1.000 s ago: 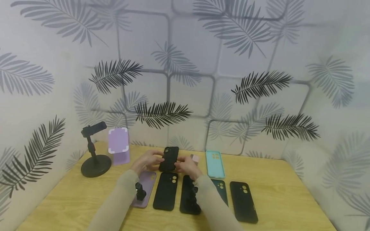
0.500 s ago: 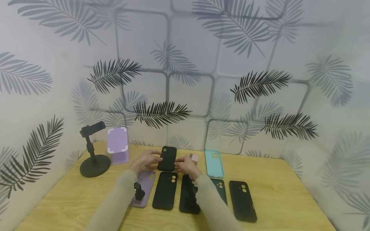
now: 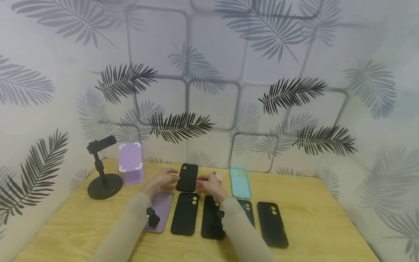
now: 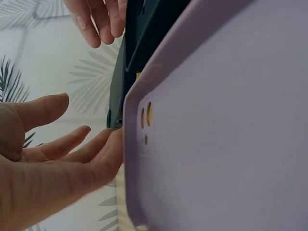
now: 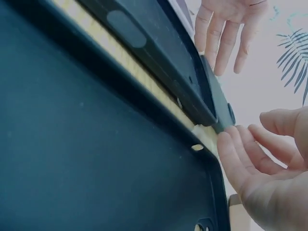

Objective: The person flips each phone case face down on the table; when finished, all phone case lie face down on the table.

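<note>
A black phone case [image 3: 187, 177] lies at the back of the table, between the two hands. My left hand [image 3: 162, 179] is at its left side with relaxed fingers; in the left wrist view the fingertips [image 4: 115, 137] reach to a dark case edge, and whether they touch is unclear. My right hand [image 3: 209, 185] is at the right side, fingers loosely bent and gripping nothing. In front lie a purple phone case [image 3: 163, 211], a second black case [image 3: 184, 214], a third black case [image 3: 210, 222] partly under the right wrist, and a dark teal case [image 3: 247, 209] partly behind the right sleeve.
Another black case [image 3: 272, 223] lies at the right, with a turquoise case [image 3: 240, 183] behind. A small pink-and-white block [image 3: 218, 177] sits beyond the right hand. A black stand [image 3: 104, 185] and a purple phone stand [image 3: 131, 162] are at the back left, near the patterned wall.
The black case between the hands has been turned a little straighter and now lies flat. My hands have eased slightly apart from it. The head view has shifted slightly.
</note>
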A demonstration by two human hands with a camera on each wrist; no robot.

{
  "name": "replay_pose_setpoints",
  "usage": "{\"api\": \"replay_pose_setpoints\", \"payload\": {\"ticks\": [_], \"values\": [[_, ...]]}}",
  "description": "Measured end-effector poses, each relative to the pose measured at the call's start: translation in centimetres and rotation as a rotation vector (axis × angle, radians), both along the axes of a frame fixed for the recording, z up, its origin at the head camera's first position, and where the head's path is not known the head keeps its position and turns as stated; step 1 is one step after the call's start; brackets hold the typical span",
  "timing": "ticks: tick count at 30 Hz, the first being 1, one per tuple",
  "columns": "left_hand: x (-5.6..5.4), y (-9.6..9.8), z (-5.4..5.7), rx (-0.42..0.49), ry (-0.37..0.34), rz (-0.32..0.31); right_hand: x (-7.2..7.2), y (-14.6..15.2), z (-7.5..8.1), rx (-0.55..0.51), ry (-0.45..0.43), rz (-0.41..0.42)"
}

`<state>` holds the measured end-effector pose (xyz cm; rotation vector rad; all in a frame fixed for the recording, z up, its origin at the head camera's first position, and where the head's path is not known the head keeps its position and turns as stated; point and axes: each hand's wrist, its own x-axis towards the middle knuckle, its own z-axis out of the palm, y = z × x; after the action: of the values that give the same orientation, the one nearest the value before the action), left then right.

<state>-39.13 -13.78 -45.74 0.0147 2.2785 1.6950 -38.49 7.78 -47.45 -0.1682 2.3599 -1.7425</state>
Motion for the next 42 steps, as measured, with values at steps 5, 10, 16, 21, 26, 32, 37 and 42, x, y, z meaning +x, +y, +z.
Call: {"api": "replay_pose_setpoints", "payload": {"ticks": [5,10,16,21,26,32,37,42], "values": [[0.9,-1.0,0.6,-0.014,0.043,-0.031,0.7,-0.4,0.6,-0.055,0.043,0.026],[2.3,-2.3,0.9,-0.035,0.086,-0.091,2.1,-1.2,1.0,-0.075,0.016,0.187],[3.8,-4.2,1.0,-0.058,0.123,-0.163,3.8,-1.9,0.9,-0.104,-0.022,0.289],[4.9,-5.7,1.0,-0.047,0.120,-0.142,4.8,-2.3,0.9,-0.096,-0.058,0.330],[6.1,-7.3,0.8,-0.094,0.121,-0.142,5.6,-2.9,1.0,-0.089,-0.109,0.401],[7.2,-8.7,0.7,-0.142,0.065,-0.163,6.1,-3.4,1.0,-0.116,-0.171,0.479],[7.8,-9.2,0.7,-0.115,0.036,-0.174,6.3,-4.0,1.0,-0.123,-0.215,0.506],[8.1,-9.0,0.6,-0.099,-0.023,-0.184,6.7,-4.6,1.1,-0.122,-0.233,0.502]]}}
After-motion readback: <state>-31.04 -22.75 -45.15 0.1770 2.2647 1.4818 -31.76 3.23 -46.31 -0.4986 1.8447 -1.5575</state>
